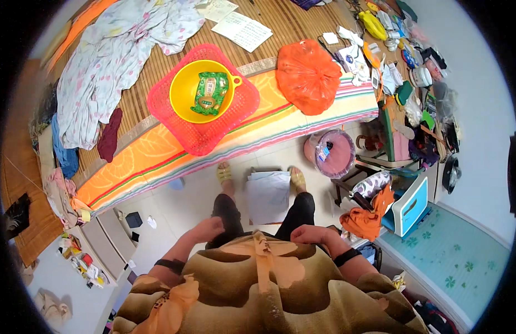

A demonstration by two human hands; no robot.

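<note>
My left hand (209, 229) is curled into a loose fist beside my left thigh, with nothing showing in it. Close to my right thigh, my right hand (308, 235) is likewise curled, its fingers bent inward and no object visible in them. Both hands are well apart from the bed in front. On the bed, a red plastic basket (198, 143) holds a yellow bowl (178, 102) with a ring handle. Inside the bowl lies a green food packet (212, 89). To its right rests a knotted orange plastic bag (308, 78).
A striped orange towel (141, 167) covers the bed's near edge. Crumpled dotted cloth (110, 67) and written papers (244, 32) lie farther back. A pink lined bin (341, 153) stands on the floor, right of a cloth-covered stool (267, 196). Mixed clutter (422, 72) fills the right side.
</note>
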